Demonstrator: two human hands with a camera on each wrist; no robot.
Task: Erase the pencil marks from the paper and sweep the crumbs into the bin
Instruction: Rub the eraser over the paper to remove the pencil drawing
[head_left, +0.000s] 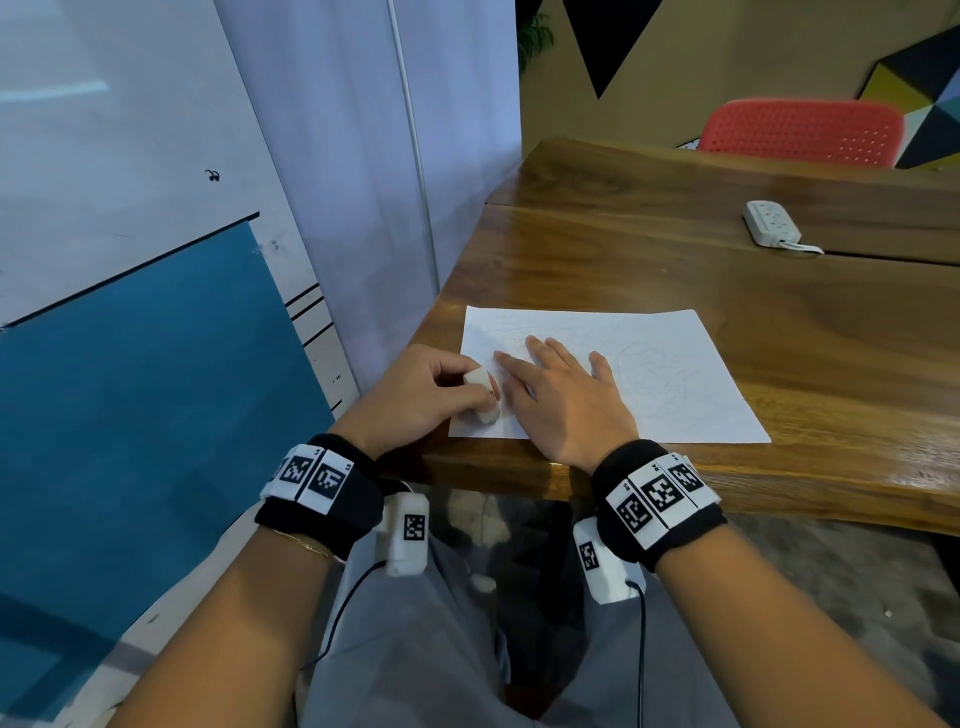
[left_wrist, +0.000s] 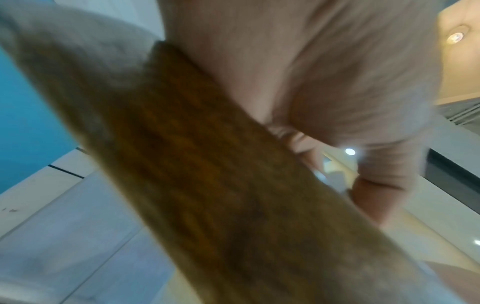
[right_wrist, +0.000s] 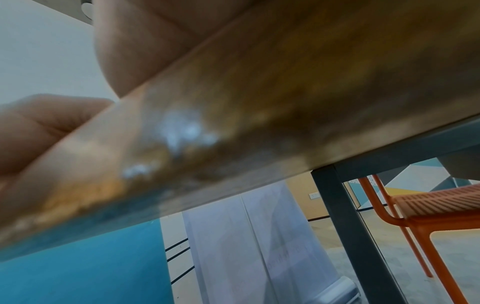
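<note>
A white sheet of paper (head_left: 649, 374) with faint pencil scribbles lies near the front left corner of the wooden table (head_left: 727, 291). My left hand (head_left: 431, 389) pinches a white eraser (head_left: 483, 395) and holds it against the paper's near left corner. My right hand (head_left: 561, 395) lies flat on the paper just right of the eraser, fingers straight and spread. Both wrist views are blurred: the left wrist view shows the table edge (left_wrist: 207, 164) and my curled left hand (left_wrist: 337, 102); the right wrist view shows the table edge (right_wrist: 259, 102) and my palm (right_wrist: 145, 41). No bin is in view.
A white power strip (head_left: 772, 223) lies at the table's far right. A red chair (head_left: 800, 132) stands behind the table. A white and blue wall panel (head_left: 156, 312) runs close along the table's left side. A dark table leg (right_wrist: 350, 226) shows in the right wrist view.
</note>
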